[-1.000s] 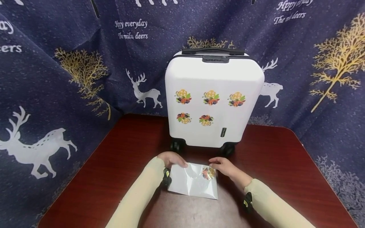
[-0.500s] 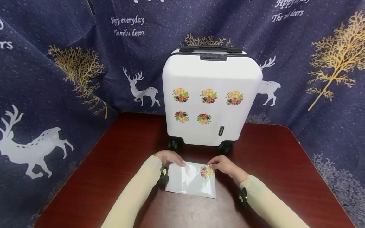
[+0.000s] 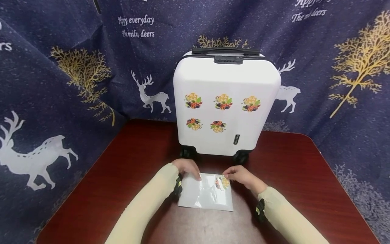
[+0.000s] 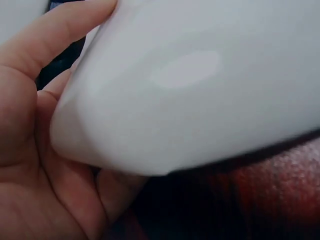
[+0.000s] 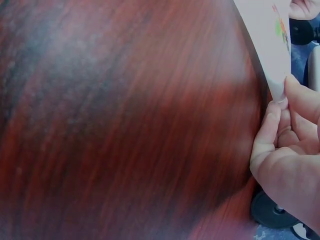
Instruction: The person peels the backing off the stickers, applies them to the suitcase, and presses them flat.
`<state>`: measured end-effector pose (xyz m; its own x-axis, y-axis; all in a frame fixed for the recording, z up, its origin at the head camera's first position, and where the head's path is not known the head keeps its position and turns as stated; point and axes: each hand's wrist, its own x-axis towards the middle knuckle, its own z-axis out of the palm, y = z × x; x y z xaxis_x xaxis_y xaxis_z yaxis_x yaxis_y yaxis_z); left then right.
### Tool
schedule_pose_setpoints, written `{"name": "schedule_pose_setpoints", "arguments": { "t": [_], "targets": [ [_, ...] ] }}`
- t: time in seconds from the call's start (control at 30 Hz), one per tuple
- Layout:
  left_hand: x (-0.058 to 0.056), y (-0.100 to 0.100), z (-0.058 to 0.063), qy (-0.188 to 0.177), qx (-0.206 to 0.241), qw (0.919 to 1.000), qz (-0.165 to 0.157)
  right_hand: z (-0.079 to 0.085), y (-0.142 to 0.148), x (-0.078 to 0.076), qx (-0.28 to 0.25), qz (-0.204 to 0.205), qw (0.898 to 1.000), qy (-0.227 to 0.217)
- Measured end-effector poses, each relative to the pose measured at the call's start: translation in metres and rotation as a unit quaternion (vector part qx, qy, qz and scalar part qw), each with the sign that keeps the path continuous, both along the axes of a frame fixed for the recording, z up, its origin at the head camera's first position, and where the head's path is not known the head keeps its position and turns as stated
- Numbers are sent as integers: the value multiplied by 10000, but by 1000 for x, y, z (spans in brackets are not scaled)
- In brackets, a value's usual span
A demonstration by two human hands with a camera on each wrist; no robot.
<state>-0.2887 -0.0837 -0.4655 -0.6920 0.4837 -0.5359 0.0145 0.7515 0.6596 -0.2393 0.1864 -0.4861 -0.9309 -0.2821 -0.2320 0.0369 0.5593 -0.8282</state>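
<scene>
A glossy white sticker sheet (image 3: pixel 204 196) is held just over the table, with one fruit sticker (image 3: pixel 225 183) at its upper right; a white streak crosses that sticker. My left hand (image 3: pixel 188 166) grips the sheet's upper left, thumb on top; the left wrist view shows fingers (image 4: pixel 75 192) behind the bent sheet (image 4: pixel 200 110). At the upper right corner, my right hand (image 3: pixel 242 175) pinches the sheet's edge between thumb and fingertips, as the right wrist view also shows. Behind both hands stands a white suitcase (image 3: pixel 226 76) bearing several fruit stickers in two rows.
The suitcase's black wheels (image 3: pixel 240 157) rest on a dark red wooden table (image 3: pixel 292 179), just beyond the hands. A navy cloth (image 3: pixel 146 57) printed with deer and gold trees hangs behind. Each wrist wears a dark strapped device (image 3: pixel 260 210).
My left hand has shifted slightly right and its thumb lies further onto the sheet. The right fingertips have closed on the corner, and a white streak now shows across the sticker.
</scene>
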Motion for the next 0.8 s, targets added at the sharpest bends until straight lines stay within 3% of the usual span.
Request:
{"name": "schedule_pose_setpoints", "arguments": {
  "t": [0.1, 0.23, 0.5, 0.63, 0.8],
  "targets": [
    [-1, 4, 2, 545, -236, 9977, -333, 1, 0, -1, 2, -24, 10000, -39],
    [1, 13, 6, 960, -354, 9937, -462, 0, -1, -2, -2, -68, 10000, -59],
    [6, 35, 4, 1056, -14, 9917, -733, 0, -1, -1, -76, -64, 9999, -51],
    [6, 45, -1, 939, 220, 9920, -819, -1, -2, 0, -130, -93, 9999, -52],
    [7, 50, -2, 803, 190, 9920, -955, -2, -2, -1, -108, -177, 9997, -100]
  ]
}}
